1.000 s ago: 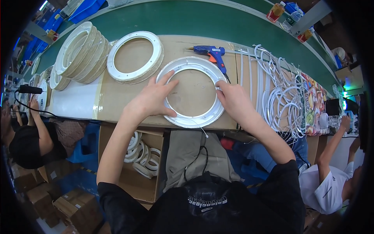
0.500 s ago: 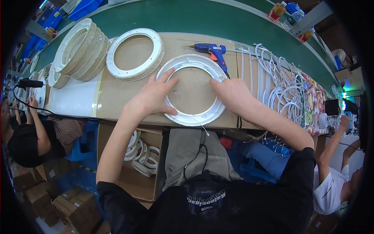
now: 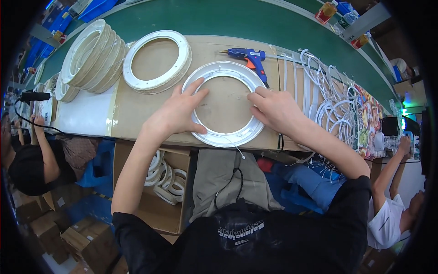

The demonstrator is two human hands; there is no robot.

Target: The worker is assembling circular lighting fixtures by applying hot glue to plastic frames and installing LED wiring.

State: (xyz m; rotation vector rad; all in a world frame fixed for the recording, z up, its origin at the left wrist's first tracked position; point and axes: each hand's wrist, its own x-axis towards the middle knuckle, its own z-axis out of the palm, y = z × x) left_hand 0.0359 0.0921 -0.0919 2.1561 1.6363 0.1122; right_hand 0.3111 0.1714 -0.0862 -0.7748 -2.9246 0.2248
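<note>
1. white ring (image 3: 224, 104) flat on the brown board (image 3: 137, 109), near its front edge, straight ahead.
2. left hand (image 3: 175, 114) spread open, palm down, pressing the ring's left rim; fingers reaching into the hole.
3. right hand (image 3: 273, 107) open too, fingertips flat on the right rim, gripping nothing.
4. risk, as a guess: uneven pressing could slide the ring off the front edge, into the cardboard box (image 3: 155, 192) below.
5. thin wire (image 3: 235, 147) trailing from the near rim; could snag on a wrist.
6. blue glue gun (image 3: 248, 58) just behind the ring, close to the right fingers; possibly hot.
7. second ring (image 3: 156, 59) to the left, stacked rings (image 3: 89, 55) further left, white strips (image 3: 328, 100) on the right.
</note>
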